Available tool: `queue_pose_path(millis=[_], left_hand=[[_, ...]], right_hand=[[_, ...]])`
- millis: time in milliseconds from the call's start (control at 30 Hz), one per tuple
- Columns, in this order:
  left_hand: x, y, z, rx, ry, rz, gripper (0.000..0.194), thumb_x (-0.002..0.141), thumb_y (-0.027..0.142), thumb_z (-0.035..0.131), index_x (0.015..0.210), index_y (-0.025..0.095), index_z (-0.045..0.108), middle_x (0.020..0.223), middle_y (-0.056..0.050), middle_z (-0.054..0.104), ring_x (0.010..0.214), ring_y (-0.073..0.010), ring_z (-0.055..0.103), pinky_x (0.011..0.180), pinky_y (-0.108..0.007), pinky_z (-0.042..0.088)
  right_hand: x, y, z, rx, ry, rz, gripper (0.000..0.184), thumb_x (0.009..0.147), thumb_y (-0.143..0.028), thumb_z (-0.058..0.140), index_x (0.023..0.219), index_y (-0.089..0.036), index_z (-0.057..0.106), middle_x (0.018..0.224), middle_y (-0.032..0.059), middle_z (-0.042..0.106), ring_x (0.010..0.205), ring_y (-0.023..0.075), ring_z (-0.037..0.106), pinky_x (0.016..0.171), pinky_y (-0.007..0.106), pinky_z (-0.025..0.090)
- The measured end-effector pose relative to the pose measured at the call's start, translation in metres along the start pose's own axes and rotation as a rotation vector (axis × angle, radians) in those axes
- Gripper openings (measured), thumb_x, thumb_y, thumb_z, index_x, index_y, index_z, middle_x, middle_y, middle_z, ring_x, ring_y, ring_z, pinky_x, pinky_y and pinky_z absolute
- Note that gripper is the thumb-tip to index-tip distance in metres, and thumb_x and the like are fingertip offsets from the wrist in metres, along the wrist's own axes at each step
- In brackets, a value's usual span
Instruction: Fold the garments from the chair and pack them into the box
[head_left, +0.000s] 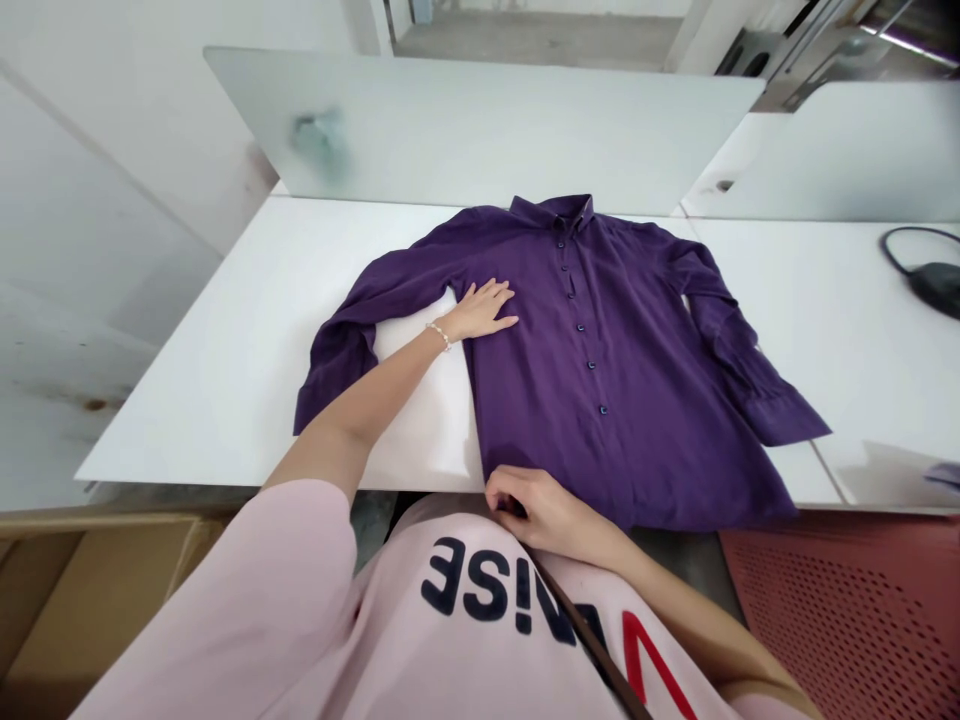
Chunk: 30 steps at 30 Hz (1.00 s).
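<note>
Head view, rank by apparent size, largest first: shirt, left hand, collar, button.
1. The shirt, by far the largest.
2. The left hand and collar look about alike, so I can't rank them.
3. A button, the smallest.

Shirt [592,380] on table [225,400] — cable [907,230] far R, carton [97,610] below L.
</note>
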<state>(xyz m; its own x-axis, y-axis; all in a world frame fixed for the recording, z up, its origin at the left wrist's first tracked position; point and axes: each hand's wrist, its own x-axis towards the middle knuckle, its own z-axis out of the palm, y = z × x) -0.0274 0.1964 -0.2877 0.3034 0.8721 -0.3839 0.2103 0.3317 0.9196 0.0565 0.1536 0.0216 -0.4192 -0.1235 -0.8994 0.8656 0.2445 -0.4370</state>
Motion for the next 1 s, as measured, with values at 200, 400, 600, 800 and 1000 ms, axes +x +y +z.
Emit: queue_pose_path(millis=[200, 400, 600, 800, 1000], left_hand=[[0.012, 0.0, -0.005, 0.012, -0.01, -0.012, 0.072, 0.095, 0.056, 0.048, 0.154, 0.017, 0.035, 0.165, -0.015, 0.023, 0.153, -0.0325, 0.018, 0.122, -0.059, 0.017], [0.012, 0.003, -0.001, 0.028, 0.004, -0.033, 0.073, 0.095, 0.057, 0.046, 0.154, 0.015, 0.035, 0.165, -0.015, 0.022, 0.154, -0.0335, 0.015, 0.123, -0.059, 0.015], [0.003, 0.004, 0.009, 0.027, 0.101, -0.002, 0.067, 0.1, 0.055, 0.033, 0.155, 0.017, 0.035, 0.165, -0.011, 0.024, 0.155, -0.0303, 0.013, 0.125, -0.057, 0.011], [0.004, 0.002, 0.016, 0.039, 0.146, -0.005, 0.065, 0.101, 0.052, 0.029, 0.154, 0.016, 0.036, 0.165, -0.01, 0.026, 0.154, -0.0298, 0.016, 0.125, -0.057, 0.011], [0.005, 0.003, 0.016, 0.052, 0.145, -0.017, 0.065, 0.101, 0.052, 0.028, 0.155, 0.017, 0.035, 0.165, -0.01, 0.026, 0.154, -0.0289, 0.016, 0.125, -0.056, 0.011]], right_hand=[[0.001, -0.002, -0.002, 0.079, 0.046, -0.035, 0.014, 0.086, -0.003, 0.053, 0.087, -0.017, 0.057, 0.084, -0.0013, 0.061, 0.072, 0.0089, 0.055, 0.068, 0.019, 0.043], [0.035, -0.009, -0.005, -0.367, 0.048, -0.131, 0.019, 0.098, -0.019, 0.055, 0.114, -0.015, 0.064, 0.12, 0.0108, 0.06, 0.101, 0.0179, 0.06, 0.089, 0.032, 0.047], [0.032, 0.013, -0.008, -0.663, 0.001, 0.106, 0.018, 0.099, -0.026, 0.056, 0.097, -0.012, 0.067, 0.103, 0.0094, 0.064, 0.09, 0.0202, 0.061, 0.082, 0.034, 0.045], [0.017, 0.02, -0.019, -0.551, 0.074, 0.255, 0.023, 0.102, -0.032, 0.053, 0.094, -0.016, 0.067, 0.095, 0.005, 0.066, 0.082, 0.015, 0.062, 0.079, 0.028, 0.042], [0.045, 0.01, -0.016, -0.735, 0.037, 0.455, 0.034, 0.105, -0.042, 0.042, 0.108, -0.015, 0.063, 0.097, 0.0098, 0.069, 0.082, 0.021, 0.068, 0.063, 0.028, 0.038]])
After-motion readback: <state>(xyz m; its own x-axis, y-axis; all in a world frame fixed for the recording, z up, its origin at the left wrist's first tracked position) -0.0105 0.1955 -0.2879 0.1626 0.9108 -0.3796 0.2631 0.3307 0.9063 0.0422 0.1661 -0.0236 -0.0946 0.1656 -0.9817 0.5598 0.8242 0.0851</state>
